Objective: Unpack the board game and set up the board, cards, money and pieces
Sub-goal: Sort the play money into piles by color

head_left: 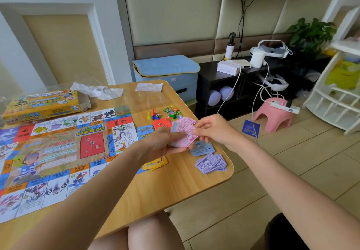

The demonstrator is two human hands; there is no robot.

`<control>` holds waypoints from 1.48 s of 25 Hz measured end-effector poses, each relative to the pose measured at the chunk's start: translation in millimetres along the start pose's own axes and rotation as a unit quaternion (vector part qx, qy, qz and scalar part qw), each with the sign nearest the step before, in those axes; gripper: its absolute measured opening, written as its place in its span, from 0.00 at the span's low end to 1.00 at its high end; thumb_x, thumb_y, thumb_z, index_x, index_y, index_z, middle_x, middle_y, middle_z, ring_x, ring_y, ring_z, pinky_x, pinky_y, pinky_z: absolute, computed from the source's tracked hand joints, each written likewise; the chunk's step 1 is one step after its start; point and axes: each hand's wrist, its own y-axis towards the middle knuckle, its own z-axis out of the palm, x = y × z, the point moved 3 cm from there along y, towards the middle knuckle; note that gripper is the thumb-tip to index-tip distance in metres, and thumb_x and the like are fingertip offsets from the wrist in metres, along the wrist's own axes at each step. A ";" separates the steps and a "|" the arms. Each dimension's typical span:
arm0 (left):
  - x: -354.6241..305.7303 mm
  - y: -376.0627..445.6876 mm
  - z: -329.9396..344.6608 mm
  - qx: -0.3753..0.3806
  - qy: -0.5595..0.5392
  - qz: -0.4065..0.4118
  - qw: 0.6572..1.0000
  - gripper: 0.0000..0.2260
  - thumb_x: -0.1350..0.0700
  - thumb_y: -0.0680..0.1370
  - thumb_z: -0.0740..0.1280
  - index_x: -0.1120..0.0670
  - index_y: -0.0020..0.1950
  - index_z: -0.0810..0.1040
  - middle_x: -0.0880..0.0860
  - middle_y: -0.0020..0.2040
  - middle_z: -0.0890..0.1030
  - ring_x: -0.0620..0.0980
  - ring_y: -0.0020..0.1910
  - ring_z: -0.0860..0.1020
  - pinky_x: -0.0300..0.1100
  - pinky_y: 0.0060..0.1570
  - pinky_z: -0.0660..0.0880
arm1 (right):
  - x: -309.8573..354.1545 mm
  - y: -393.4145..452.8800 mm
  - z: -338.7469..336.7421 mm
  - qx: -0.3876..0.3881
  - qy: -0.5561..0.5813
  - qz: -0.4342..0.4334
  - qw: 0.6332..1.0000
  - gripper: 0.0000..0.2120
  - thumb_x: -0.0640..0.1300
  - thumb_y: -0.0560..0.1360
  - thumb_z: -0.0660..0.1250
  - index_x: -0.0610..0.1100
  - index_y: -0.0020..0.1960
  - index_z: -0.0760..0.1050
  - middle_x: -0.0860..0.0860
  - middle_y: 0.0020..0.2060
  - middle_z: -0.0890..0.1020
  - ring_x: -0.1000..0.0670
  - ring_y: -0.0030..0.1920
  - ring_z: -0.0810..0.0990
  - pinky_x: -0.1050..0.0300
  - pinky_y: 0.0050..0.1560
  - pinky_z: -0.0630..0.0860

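While both hands (161, 142) (212, 131) pinch pink notes (184, 133), blue notes (202, 148), purple notes (211, 163) beside.

Soft even daylight, wide-angle edge distortion

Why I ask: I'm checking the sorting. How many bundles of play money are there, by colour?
Pink: 2, a pink pile on the table and a pink bundle held by the left hand and right hand
Blue pile: 1
Purple pile: 1
Total: 4
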 end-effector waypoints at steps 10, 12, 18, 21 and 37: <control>-11.7 11.9 -27.4 -0.099 0.065 0.074 0.990 0.07 0.58 0.77 0.67 0.60 0.51 0.79 0.53 0.39 0.82 0.40 0.31 0.80 0.32 0.28 0.75 | 8.6 30.1 6.8 -0.010 0.028 -0.034 0.999 0.08 0.36 0.71 0.71 0.35 0.49 0.80 0.47 0.28 0.78 0.55 0.26 0.72 0.68 0.27 0.70; -13.9 12.8 -28.1 -0.092 0.047 0.074 0.992 0.08 0.56 0.78 0.64 0.61 0.50 0.79 0.54 0.39 0.82 0.42 0.32 0.80 0.33 0.29 0.76 | 8.5 34.2 7.1 -0.017 0.016 -0.040 0.999 0.08 0.36 0.71 0.72 0.34 0.49 0.80 0.47 0.28 0.78 0.54 0.26 0.72 0.67 0.28 0.71; -13.6 11.4 -32.5 -0.124 0.111 0.085 0.982 0.06 0.57 0.75 0.68 0.59 0.48 0.79 0.50 0.34 0.82 0.40 0.27 0.78 0.30 0.26 0.74 | 10.4 38.0 16.1 0.048 0.044 -0.021 0.998 0.10 0.34 0.70 0.72 0.36 0.51 0.79 0.43 0.34 0.81 0.51 0.31 0.74 0.67 0.28 0.72; -13.9 10.8 -31.5 -0.115 0.074 0.082 0.987 0.08 0.56 0.77 0.67 0.60 0.50 0.78 0.53 0.39 0.82 0.42 0.32 0.80 0.32 0.28 0.76 | 8.9 37.9 15.2 0.039 0.031 0.002 0.999 0.10 0.34 0.69 0.73 0.34 0.50 0.78 0.43 0.32 0.80 0.52 0.29 0.73 0.68 0.27 0.71; -17.2 7.3 -54.3 -0.172 -0.018 0.088 0.981 0.08 0.58 0.79 0.64 0.61 0.54 0.76 0.54 0.35 0.84 0.46 0.32 0.83 0.34 0.27 0.77 | -9.7 87.3 1.5 -0.161 0.091 0.132 0.974 0.10 0.36 0.72 0.69 0.30 0.50 0.78 0.43 0.30 0.78 0.51 0.26 0.75 0.62 0.27 0.71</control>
